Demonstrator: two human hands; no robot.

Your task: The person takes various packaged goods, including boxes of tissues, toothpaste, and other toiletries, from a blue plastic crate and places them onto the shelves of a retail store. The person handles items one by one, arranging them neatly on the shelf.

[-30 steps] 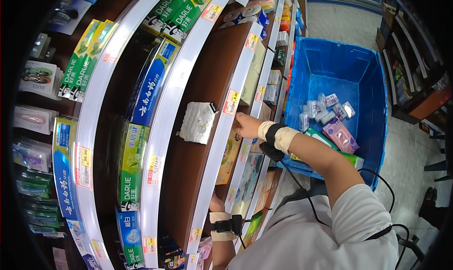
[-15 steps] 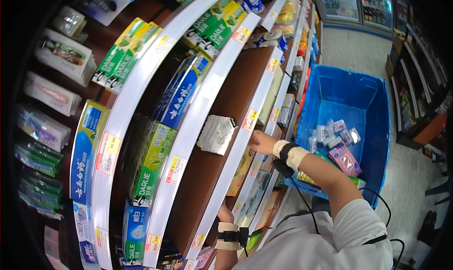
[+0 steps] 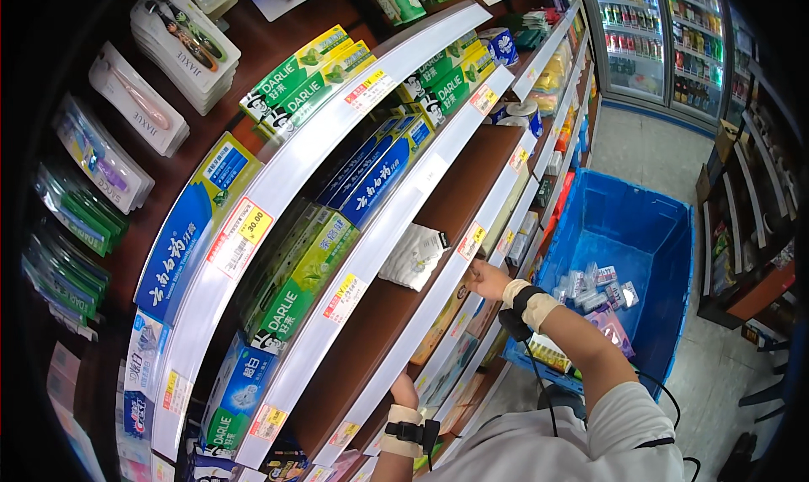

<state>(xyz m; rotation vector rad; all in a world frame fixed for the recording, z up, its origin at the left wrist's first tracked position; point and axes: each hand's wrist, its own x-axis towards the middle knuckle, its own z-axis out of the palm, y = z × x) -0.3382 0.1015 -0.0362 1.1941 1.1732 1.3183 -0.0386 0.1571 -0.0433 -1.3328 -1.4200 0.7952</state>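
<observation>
My right hand point(image 3: 484, 280) is at the front lip of a brown shelf point(image 3: 455, 200), fingers curled against its white edge strip point(image 3: 421, 322) beside a price tag. Lower down, my left hand point(image 3: 404, 391) is at the same strip, its fingers mostly hidden. A crumpled white pack point(image 3: 411, 259) lies on that shelf behind the strip. Green-yellow toothpaste boxes point(image 3: 295, 292) and blue toothpaste boxes point(image 3: 366, 187) fill the shelf above.
A blue plastic crate point(image 3: 640, 212) holding small clear packs point(image 3: 598, 286) and a pink pack point(image 3: 611, 330) sits on the floor at my right. Glass-door fridges point(image 3: 653, 44) are at the back; another shelving unit point(image 3: 754, 204) lines the far right.
The view has swung, so the shelves, crate and my hands appear lower in the picture and more fridge shows. Both hands remain at the same shelf edge.
</observation>
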